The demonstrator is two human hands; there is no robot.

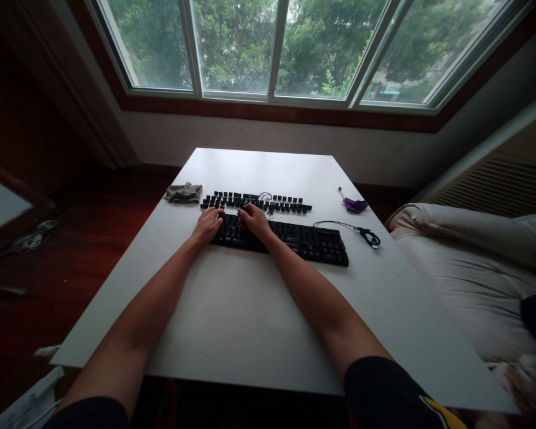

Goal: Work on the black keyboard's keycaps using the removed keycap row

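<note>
A black keyboard [304, 239] lies across the middle of a white table [232, 322]. Behind it, several loose black keycaps [254, 201] are laid out in rows, with a small wire ring among them. My left hand [208, 224] rests on the keyboard's left end, fingers curled down onto it. My right hand [254, 219] hovers over the left part of the keyboard, fingers pinched together near the keys; whether it holds a keycap is too small to tell.
A crumpled grey cloth [184, 192] lies at the back left of the table. A purple brush-like item [354, 204] sits at the back right. The keyboard's coiled cable [368, 235] lies to the right. A bed with pale bedding [473, 274] adjoins the table's right side.
</note>
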